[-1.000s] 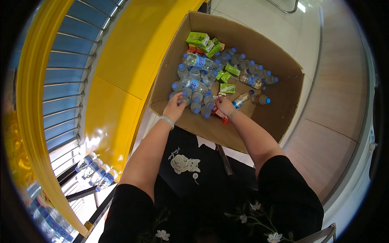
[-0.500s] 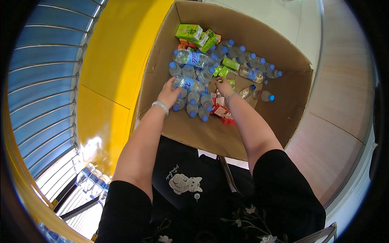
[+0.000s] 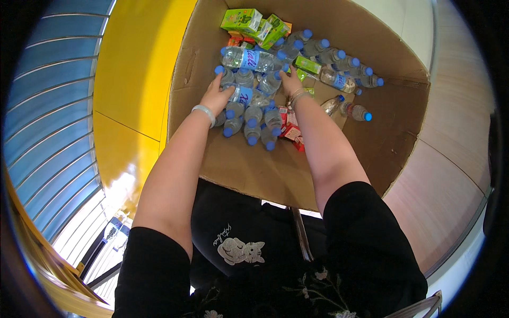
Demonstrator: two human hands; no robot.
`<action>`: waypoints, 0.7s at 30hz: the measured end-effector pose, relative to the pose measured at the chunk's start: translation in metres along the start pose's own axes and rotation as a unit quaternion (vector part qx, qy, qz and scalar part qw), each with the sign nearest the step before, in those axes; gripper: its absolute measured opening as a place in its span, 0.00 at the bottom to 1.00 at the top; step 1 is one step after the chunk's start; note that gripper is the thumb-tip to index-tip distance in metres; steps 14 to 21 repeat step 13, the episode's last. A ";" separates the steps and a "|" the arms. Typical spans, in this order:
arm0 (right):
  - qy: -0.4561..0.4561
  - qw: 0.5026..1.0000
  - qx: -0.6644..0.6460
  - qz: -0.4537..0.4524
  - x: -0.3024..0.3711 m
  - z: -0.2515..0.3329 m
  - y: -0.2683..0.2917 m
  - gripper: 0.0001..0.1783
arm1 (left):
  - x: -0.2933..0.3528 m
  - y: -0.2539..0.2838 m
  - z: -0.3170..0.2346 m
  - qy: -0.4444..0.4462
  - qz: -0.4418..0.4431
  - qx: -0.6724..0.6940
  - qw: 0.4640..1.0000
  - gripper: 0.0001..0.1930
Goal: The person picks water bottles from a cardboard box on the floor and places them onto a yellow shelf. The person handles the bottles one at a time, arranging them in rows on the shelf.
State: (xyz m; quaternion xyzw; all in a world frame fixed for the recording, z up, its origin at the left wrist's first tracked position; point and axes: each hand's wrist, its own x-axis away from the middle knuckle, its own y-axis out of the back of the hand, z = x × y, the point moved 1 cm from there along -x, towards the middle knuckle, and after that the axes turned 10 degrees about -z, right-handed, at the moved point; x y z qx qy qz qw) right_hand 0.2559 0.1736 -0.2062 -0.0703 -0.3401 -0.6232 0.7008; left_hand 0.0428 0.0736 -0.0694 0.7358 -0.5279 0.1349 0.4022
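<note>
Inside a large cardboard box, clear plastic bottles with blue caps are piled up. My left hand is at the pile's left side, thumb and fingers apart. It touches a labelled bottle lying across the others, whose left end is partly hidden by my thumb. My right hand is on the pile's other side, beside a blue-capped bottle and a green drink carton. Its fingers look spread, with nothing visibly held. Another labelled bottle lies farther back.
Green cartons are stacked in the far left corner of the box. Red cartons lie near my right wrist. More bottles line the right side, and one lies apart. A yellow panel stands left of the box.
Both hands have reached farther into the box, my right hand more than my left. My view has shifted, so the box and bottles appear higher in the picture.
</note>
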 end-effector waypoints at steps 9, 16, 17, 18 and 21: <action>-0.109 0.990 -0.079 -0.028 -0.021 0.002 -0.008 0.33 | -0.027 -0.002 0.003 -0.018 -0.003 -0.085 0.996 0.40; -0.099 0.993 -0.067 -0.004 -0.024 -0.001 -0.007 0.32 | -0.040 -0.004 0.002 -0.027 -0.019 -0.082 0.996 0.41; -0.099 0.993 -0.067 -0.004 -0.024 -0.001 -0.007 0.32 | -0.040 -0.004 0.002 -0.027 -0.019 -0.082 0.996 0.41; -0.099 0.993 -0.067 -0.004 -0.024 -0.001 -0.007 0.32 | -0.040 -0.004 0.002 -0.027 -0.019 -0.082 0.996 0.41; -0.099 0.993 -0.067 -0.004 -0.024 -0.001 -0.007 0.32 | -0.040 -0.004 0.002 -0.027 -0.019 -0.082 0.996 0.41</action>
